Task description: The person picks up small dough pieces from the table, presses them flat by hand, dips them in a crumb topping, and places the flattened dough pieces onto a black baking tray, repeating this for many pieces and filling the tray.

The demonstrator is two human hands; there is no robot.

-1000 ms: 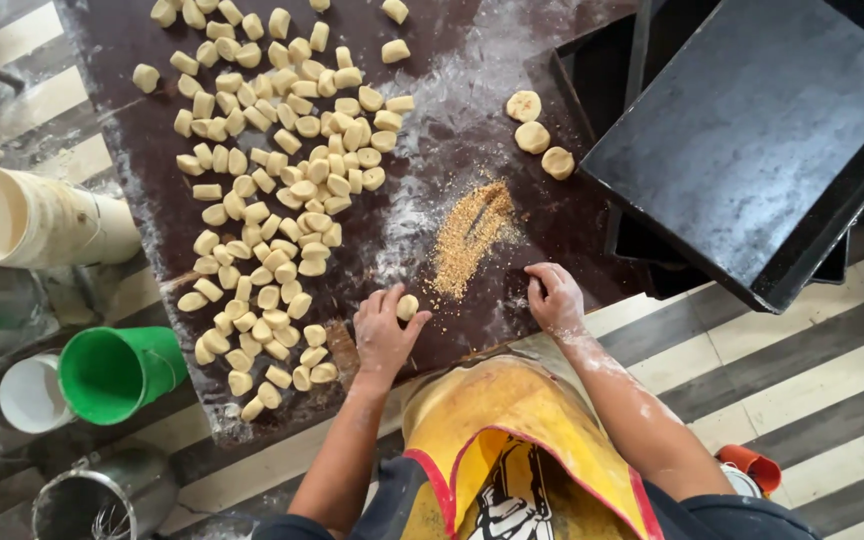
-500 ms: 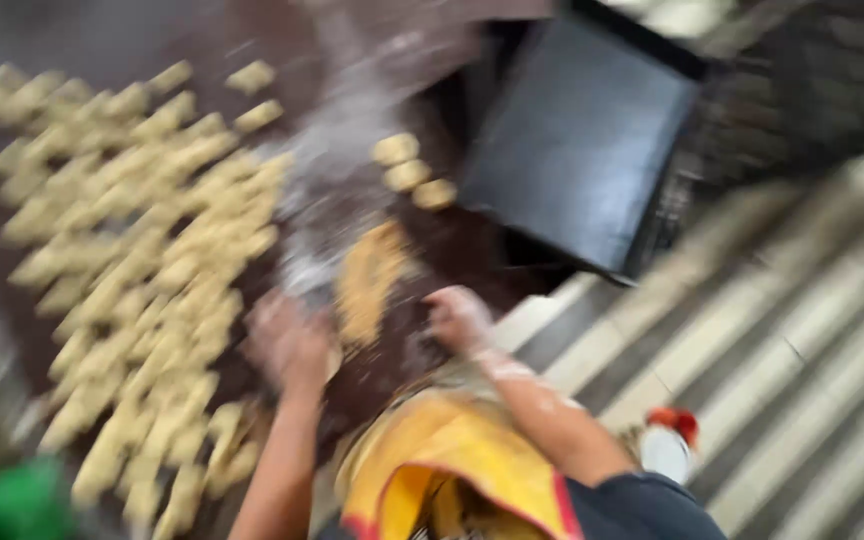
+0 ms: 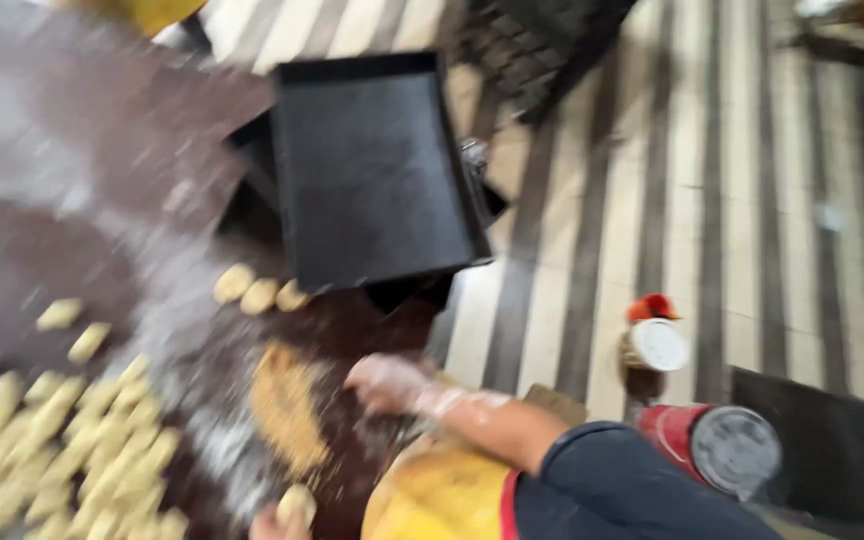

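Observation:
The picture is motion-blurred. My right hand [image 3: 387, 385], dusted with flour, rests on the dark brown table [image 3: 92, 130] just right of a heap of golden crumbs [image 3: 287, 405]; nothing shows in it. Only the top of my left hand [image 3: 267, 524] appears at the bottom edge, with a pale dough piece [image 3: 297, 500] at its fingertips; its grip is hidden. Several small dough pieces [image 3: 72, 440] cover the table's left part. Three more dough pieces [image 3: 257, 293] lie by a black baking tray [image 3: 372, 170].
White flour [image 3: 182, 300] streaks the table. The black tray overhangs the table's right edge on other dark trays. On the striped floor [image 3: 572, 250] stand a small white-lidded jar [image 3: 657, 342] and a red can [image 3: 717, 445]. My yellow apron [image 3: 442, 495] fills the bottom.
The view has swung right and closer, bringing the floor and cans in and pushing the cups out. Both hands stay by the crumb heap, the left one slipping to the bottom edge.

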